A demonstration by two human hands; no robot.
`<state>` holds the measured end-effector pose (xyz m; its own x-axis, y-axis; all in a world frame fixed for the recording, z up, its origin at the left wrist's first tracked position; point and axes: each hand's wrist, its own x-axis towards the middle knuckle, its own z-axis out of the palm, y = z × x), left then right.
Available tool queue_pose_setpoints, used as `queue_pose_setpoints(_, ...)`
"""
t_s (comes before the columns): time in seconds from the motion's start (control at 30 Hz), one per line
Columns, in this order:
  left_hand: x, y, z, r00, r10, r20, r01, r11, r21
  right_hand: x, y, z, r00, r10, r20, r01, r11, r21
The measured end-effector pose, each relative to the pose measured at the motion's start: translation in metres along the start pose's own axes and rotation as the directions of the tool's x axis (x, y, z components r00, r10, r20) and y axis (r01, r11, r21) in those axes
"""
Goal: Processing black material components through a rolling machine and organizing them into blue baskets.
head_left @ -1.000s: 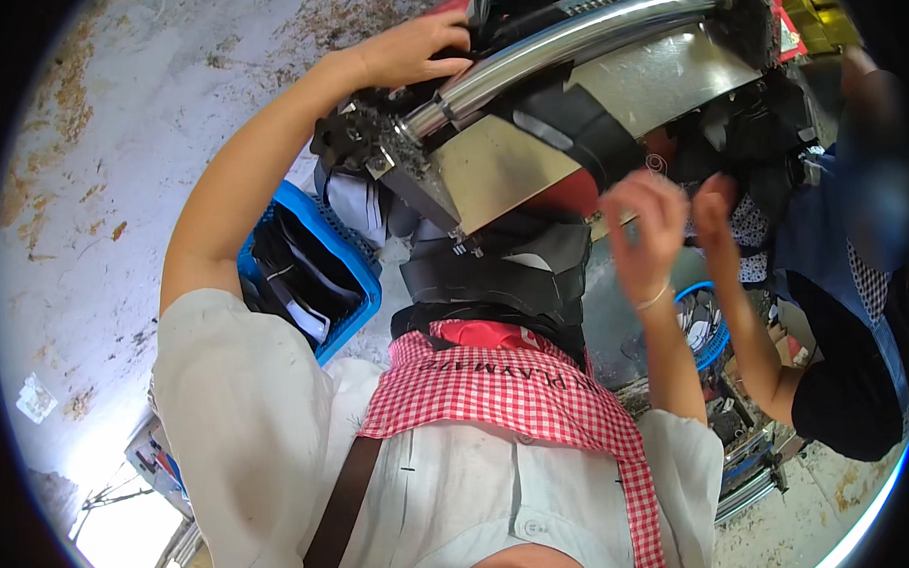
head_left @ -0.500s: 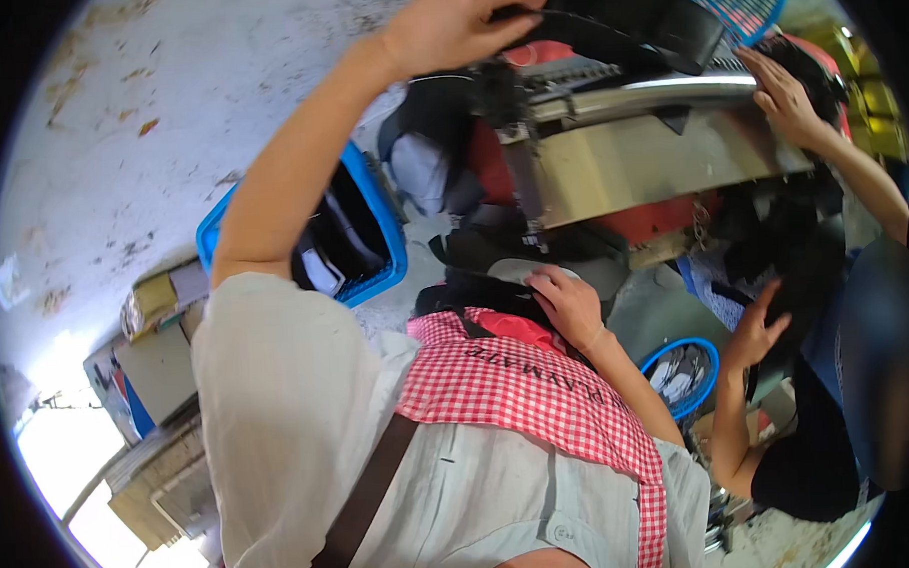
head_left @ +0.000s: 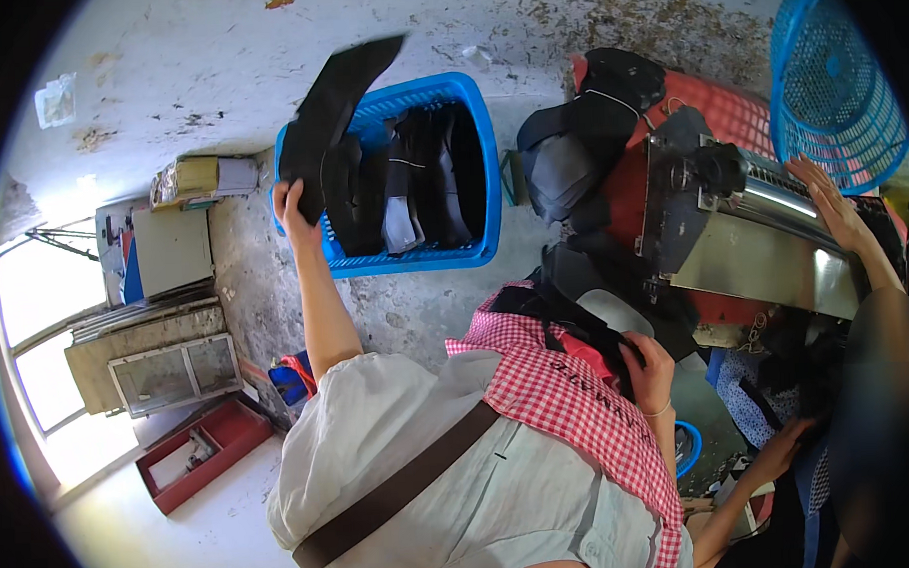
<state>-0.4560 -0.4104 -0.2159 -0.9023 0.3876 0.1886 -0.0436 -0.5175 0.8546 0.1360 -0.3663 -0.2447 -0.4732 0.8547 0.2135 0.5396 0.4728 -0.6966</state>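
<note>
A grey concrete floor fills the top of the view, curved by the lens. On it sits a blue crate packed with dark pieces standing on edge. To the right a metal machine rests over a red basket, with a blue basket cut off at the rim. The left hand grips a black sheet raised over the crate's left end, its top blurred. The right hand is closed on black pieces beside a red checked cloth; what they are is hard to make out. Another person's hand lies flat on the machine.
</note>
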Motion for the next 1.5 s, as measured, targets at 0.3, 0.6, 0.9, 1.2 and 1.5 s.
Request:
queue_pose_setpoints(0.3, 0.053, -0.156, -0.055, 0.873, 0.401, 0.276, -0.393, 0.247, 0.886, -0.034, 0.017, -0.074, 0.915, 0.392, -0.096, -0.313, 0.840, 0.442)
queue_pose_setpoints(0.6, -0.106, -0.081, 0.482, -0.213, -0.131, 0.968, -0.478, 0.879, 0.014, 0.047, 0.063, -0.110, 0.688, 0.452, -0.568, -0.172, 0.861, 0.478)
queue_pose_setpoints(0.9, -0.168, -0.085, 0.564, -0.539, -0.269, 0.798, -0.318, 0.943, 0.103, 0.052, 0.034, 0.047, 0.994, -0.100, 0.034, 0.105, 0.964, -0.244)
queue_pose_setpoints(1.2, -0.155, -0.006, 0.568, -0.373, 0.055, 0.926, -0.491, 0.836, -0.247, 0.019, -0.003, -0.054, 0.948, 0.228, -0.223, -0.150, 0.936, 0.319)
queue_pose_setpoints(1.5, -0.175, -0.111, 0.540, -0.712, -0.237, 0.661, -0.607, 0.680, -0.411, 0.114, 0.010, -0.117, 0.617, -0.113, -0.779, -0.218, 0.926, -0.308)
